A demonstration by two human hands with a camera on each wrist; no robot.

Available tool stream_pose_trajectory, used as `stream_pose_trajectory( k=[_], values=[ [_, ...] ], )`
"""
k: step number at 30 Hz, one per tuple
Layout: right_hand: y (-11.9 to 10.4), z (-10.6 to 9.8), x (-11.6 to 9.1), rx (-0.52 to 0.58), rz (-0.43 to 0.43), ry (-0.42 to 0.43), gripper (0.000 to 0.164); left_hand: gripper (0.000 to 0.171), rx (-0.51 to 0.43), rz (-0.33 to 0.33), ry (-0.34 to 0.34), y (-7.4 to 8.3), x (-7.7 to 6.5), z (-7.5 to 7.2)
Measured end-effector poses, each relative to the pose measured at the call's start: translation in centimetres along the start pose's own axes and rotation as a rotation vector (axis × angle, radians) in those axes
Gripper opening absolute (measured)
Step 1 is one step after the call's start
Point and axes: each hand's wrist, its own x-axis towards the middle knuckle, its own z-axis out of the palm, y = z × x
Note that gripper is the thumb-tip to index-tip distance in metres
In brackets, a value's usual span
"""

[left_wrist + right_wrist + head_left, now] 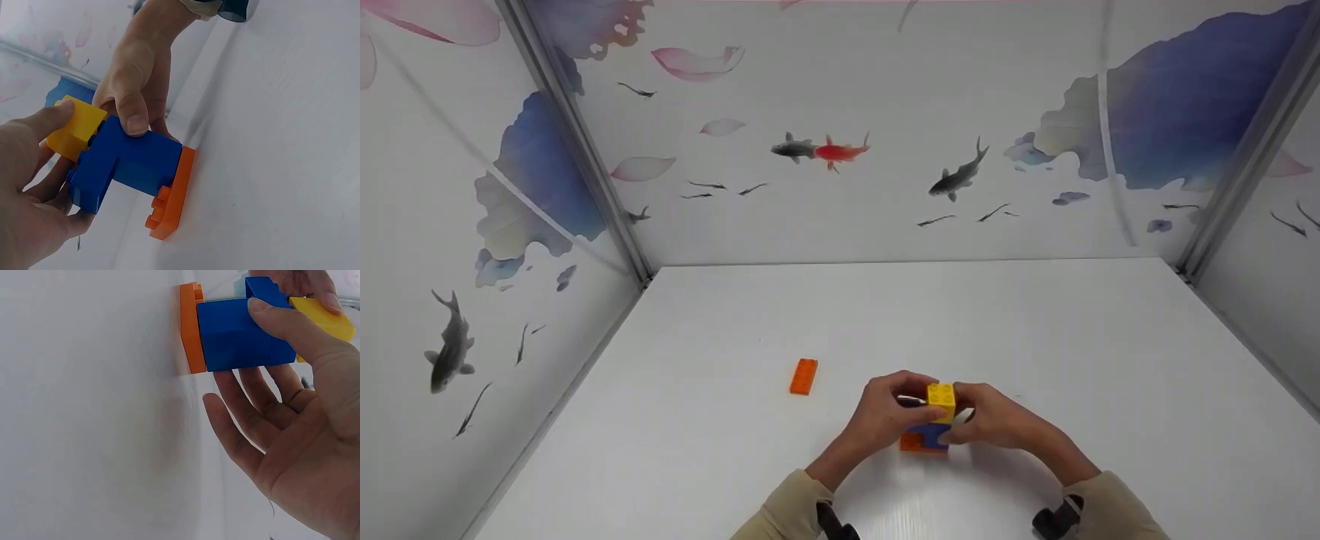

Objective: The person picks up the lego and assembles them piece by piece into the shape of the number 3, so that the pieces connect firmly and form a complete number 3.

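A small stack of toy building bricks stands on the table in front of me. At its foot lies a flat orange brick (pixel 913 442), studs showing on one side. Blue bricks (pixel 140 163) rise from it, the upper part jutting out past the lower. On top sits a yellow brick (pixel 941 403), which my left hand (pixel 885 416) pinches between thumb and fingers. My right hand (pixel 1001 416) grips the blue part, its thumb (pixel 287 323) pressed on the near face and fingers behind. In the left wrist view the yellow brick lies right against the blue studs.
Another flat orange brick (pixel 804 376) lies by itself on the white table (pixel 720 322), left of and beyond the stack. White panels printed with fish, petals and blue leaves (pixel 1177 112) enclose the table at the back and sides, joined by metal posts (pixel 577 142).
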Motion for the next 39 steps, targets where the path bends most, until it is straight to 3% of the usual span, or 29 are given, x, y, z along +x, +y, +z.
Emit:
stream_pose_trajectory(
  k=[39],
  values=[
    [0.36, 0.14, 0.16, -0.016, -0.001, -0.009, 0.050, 0.033, 0.024, 0.037, -0.008, -0.90, -0.32, -0.03]
  ],
)
